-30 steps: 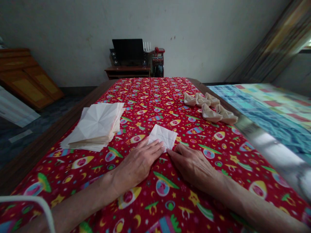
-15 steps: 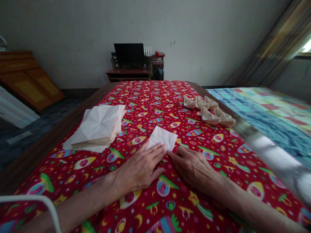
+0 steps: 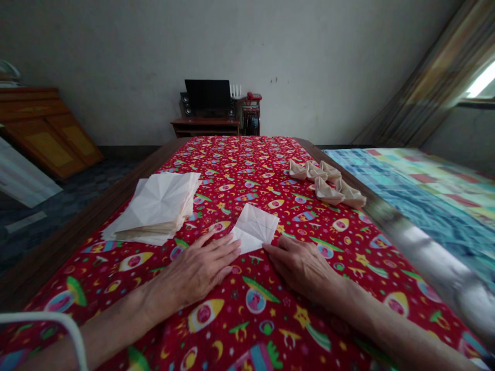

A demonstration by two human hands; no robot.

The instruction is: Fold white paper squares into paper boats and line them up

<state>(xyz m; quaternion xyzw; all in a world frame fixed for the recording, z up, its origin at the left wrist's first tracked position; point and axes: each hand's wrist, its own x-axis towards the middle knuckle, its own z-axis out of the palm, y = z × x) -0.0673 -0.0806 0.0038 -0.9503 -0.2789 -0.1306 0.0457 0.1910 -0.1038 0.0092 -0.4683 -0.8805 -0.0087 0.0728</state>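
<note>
A creased white sheet of paper [image 3: 256, 226], partly folded, lies flat on the red patterned cloth in front of me. My left hand [image 3: 203, 265] rests palm down with its fingers stretched out, the fingertips on the paper's left lower edge. At the near right edge, my right hand [image 3: 299, 260] touches the paper with its extended index finger, while its other fingers curl under and are partly hidden. Farther left sits a stack of creased paper sheets [image 3: 158, 201]. Several folded paper boats [image 3: 328, 191] stand grouped at the far right of the cloth.
The red cloth [image 3: 247, 165] covers a long table with dark wooden edges [image 3: 42, 250]. A white cable [image 3: 58, 317] curves in at the lower left. Beyond the table stand a monitor [image 3: 208, 94] and a red telephone [image 3: 254, 96]. A bed with a patchwork cover [image 3: 390, 185] is on the right.
My left hand has slid left and toward me, uncovering more of the paper's lower part. The right hand stays at the paper's near right edge. The view has tilted slightly upward.
</note>
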